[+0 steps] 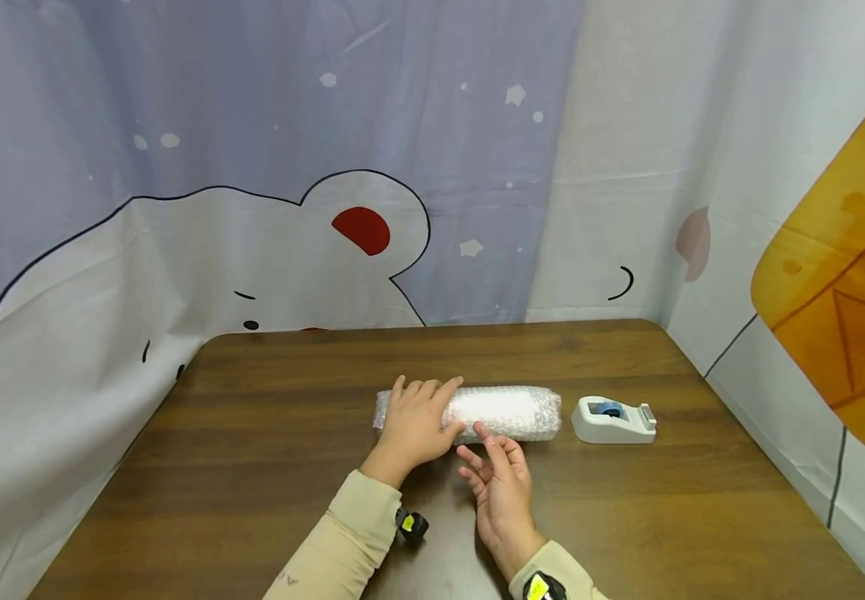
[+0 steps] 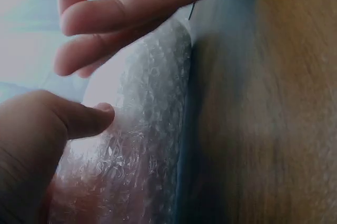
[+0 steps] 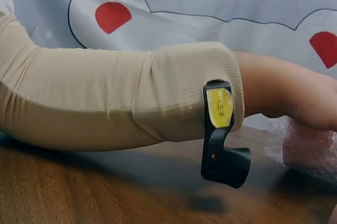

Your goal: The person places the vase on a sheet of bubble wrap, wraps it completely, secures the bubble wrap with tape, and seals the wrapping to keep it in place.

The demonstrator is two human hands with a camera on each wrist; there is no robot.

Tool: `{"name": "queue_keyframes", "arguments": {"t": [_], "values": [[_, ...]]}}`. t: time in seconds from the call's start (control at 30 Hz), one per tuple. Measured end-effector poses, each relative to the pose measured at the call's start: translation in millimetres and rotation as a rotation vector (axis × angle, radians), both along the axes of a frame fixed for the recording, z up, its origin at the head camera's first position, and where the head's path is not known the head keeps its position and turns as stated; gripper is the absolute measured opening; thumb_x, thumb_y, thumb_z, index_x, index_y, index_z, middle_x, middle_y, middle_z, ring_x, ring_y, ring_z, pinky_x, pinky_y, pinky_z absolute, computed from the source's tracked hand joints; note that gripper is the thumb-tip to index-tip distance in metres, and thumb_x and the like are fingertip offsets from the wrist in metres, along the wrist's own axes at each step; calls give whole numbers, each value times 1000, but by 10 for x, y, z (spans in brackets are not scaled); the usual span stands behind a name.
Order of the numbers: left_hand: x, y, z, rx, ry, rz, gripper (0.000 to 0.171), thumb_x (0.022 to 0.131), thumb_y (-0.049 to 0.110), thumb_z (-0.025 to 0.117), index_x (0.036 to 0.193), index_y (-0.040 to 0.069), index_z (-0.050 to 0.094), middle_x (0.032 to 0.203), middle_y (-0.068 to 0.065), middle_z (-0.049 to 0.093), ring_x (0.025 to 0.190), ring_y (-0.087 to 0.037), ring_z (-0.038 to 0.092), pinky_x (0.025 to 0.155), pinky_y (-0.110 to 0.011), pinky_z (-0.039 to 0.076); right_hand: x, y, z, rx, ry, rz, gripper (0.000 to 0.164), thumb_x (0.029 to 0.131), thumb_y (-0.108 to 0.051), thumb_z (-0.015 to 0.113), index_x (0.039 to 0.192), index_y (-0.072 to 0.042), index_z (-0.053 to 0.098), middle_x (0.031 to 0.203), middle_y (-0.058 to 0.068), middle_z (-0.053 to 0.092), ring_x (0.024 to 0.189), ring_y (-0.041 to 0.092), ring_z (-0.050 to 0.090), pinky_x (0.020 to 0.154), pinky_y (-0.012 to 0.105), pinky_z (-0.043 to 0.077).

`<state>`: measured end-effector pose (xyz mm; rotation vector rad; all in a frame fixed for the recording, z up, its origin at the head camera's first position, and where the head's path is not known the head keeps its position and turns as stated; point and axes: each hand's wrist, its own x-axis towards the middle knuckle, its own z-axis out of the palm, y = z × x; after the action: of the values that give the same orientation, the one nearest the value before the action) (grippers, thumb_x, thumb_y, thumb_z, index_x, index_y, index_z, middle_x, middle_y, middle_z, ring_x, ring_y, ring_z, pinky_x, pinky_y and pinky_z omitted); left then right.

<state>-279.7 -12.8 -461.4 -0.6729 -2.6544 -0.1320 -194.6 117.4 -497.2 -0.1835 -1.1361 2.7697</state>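
A cylinder-like package in bubble wrap (image 1: 503, 408), with something white inside, lies lengthwise across the table. My left hand (image 1: 415, 423) grips its left part from above, with fingers over the top and thumb toward the near side. That thumb (image 2: 79, 116) lies against the bubble wrap in the left wrist view. My right hand (image 1: 506, 500) is at the package's near side, palm turned up and fingers loosely bent. Its fingertips are close to the wrap, and I see nothing held; contact is unclear. In the right wrist view the left sleeve (image 3: 131, 98) fills much of the picture.
A white tape dispenser (image 1: 614, 421) with a blue-cored roll stands just right of the package. The brown wooden table (image 1: 267, 433) ends at a patterned curtain (image 1: 477, 167) behind. A black wrist camera (image 1: 412, 527) hangs below the left cuff.
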Motion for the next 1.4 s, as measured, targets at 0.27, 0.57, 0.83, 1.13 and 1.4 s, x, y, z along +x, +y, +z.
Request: {"name": "queue_keyframes", "arguments": {"t": [0.27,0.57,0.83,1.13,1.4], "values": [[-10,70,15,112,-62,52,66,85,70,30,135,31,46,118,1,57,111,-24,49,103,-56,15,-38,-7,-46,-16,-39,-13,13,93,-21,53,96,-12,44,130,8,51,87,21,65,58,25,52],[-54,157,-110,183,86,157,61,78,75,39,115,33,63,101,3,62,98,-23,55,100,-55,23,-50,-15,-38,21,-85,-9,16,93,-21,54,93,-10,42,127,12,53,85,21,65,57,27,52],[-74,164,-128,181,105,154,59,78,75,39,113,35,64,100,4,62,97,-24,55,99,-54,24,107,121,-12,95,-165,70,26,94,-18,50,115,-4,43,111,11,60,85,22,65,63,31,53],[-70,162,-144,186,136,142,58,79,73,39,112,34,64,97,4,62,92,-23,56,95,-51,29,436,283,22,134,-230,396,38,93,-25,47,122,-1,39,103,6,59,85,19,63,71,31,51],[-86,171,-152,180,140,156,55,78,74,41,108,36,65,96,4,62,91,-23,56,92,-50,31,191,491,300,924,300,344,12,89,-16,56,90,-4,55,72,4,60,58,14,59,52,29,50]]}}
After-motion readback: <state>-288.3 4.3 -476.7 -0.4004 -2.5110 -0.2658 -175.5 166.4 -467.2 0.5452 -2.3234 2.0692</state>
